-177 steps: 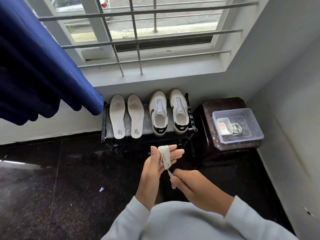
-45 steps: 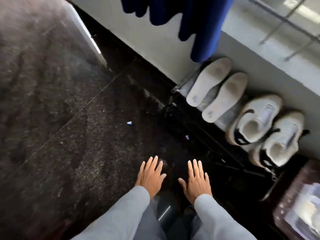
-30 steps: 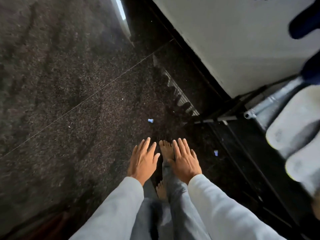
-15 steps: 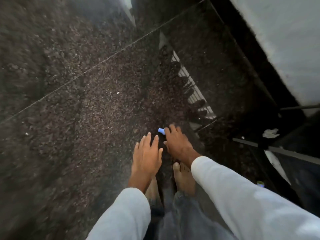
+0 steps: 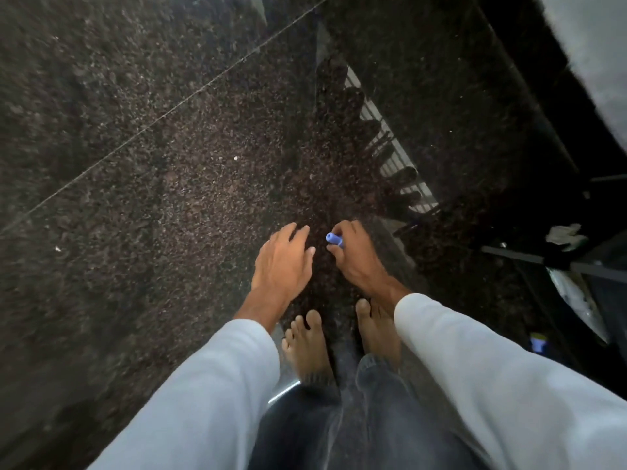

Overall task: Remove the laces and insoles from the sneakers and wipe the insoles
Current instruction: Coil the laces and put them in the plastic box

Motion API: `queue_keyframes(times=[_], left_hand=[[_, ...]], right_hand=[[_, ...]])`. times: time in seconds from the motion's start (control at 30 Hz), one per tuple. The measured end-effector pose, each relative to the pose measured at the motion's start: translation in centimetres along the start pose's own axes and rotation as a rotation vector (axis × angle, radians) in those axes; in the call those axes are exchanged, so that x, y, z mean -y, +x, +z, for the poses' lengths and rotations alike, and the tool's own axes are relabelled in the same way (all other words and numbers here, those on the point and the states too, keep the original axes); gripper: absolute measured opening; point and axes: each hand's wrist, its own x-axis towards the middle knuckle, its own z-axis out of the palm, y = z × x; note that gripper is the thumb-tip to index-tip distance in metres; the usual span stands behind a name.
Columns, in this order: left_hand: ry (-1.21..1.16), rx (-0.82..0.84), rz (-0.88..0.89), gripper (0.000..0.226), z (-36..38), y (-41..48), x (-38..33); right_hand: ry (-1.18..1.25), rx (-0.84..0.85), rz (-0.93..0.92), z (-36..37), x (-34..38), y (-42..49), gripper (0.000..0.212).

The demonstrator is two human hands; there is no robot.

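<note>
I look straight down at the dark speckled floor [image 5: 169, 198]. My right hand [image 5: 356, 256] is low over the floor, its fingertips closed on a small blue cylindrical piece [image 5: 334, 239]. My left hand [image 5: 283, 262] hovers just left of it, fingers slightly spread and holding nothing. The sneakers, insoles and laces are out of view.
My two bare feet [image 5: 310, 344] stand just below the hands. The black shoe rack's lower bars [image 5: 529, 257] run along the right, with a white scrap [image 5: 563, 234] on them. Another small blue piece [image 5: 537, 344] lies under the rack. The white wall base [image 5: 597, 56] is at top right.
I have bent down and my view has swung from the rack to the floor. My right hand reached the blue piece and now pinches it, where before both hands were flat and apart.
</note>
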Motion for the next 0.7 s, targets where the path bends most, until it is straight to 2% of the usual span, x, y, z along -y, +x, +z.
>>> queue_keyframes(times=[0.2, 0.4, 0.57, 0.7], left_hand=[[-0.459, -0.06, -0.178, 0.03, -6.7, -6.2, -5.8], [-0.752, -0.056, -0.198, 0.027, -13.8, -15.5, -14.6], [-1.07, 0.061, -0.202, 0.024, -18.8, -23.3, -22.7], [-1.176, 0.231, -0.14, 0.018, -22.1, -29.7, -29.1]], right_hand=[[0.322, -0.109, 0.04, -8.1, 5.9, -9.2, 0.019], [0.597, -0.255, 0.148, -18.0, 11.3, -21.3, 0.014], [0.611, -0.48, 0.135, -25.0, 13.7, -31.2, 0.012], [0.688, -0.636, 0.163, -30.3, 14.5, -39.7, 0.022]])
